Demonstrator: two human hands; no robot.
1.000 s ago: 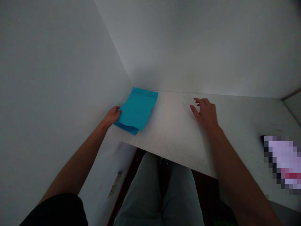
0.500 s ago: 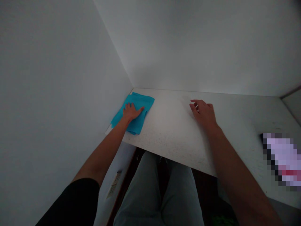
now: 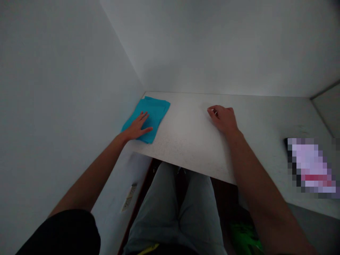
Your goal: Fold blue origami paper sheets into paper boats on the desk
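L hand (image 3: 136, 128): wide, fingers spread over blue sheets (image 3: 157, 108); contact can't be confirmed. Sheets stacked flat, edges slightly offset, L end of table (image 3: 183, 125), next to L wall (image 3: 66, 88). R hand (image 3: 224, 118): narrow, fingers curled to thumb, approx. mid-table. Pixelated item (image 3: 309, 159) at R end.

On the table (image 3: 183, 131), we are seeing sheets (image 3: 156, 108) lying left, beside the side wall (image 3: 66, 88), and a blurred-out item (image 3: 309, 159) lying right.
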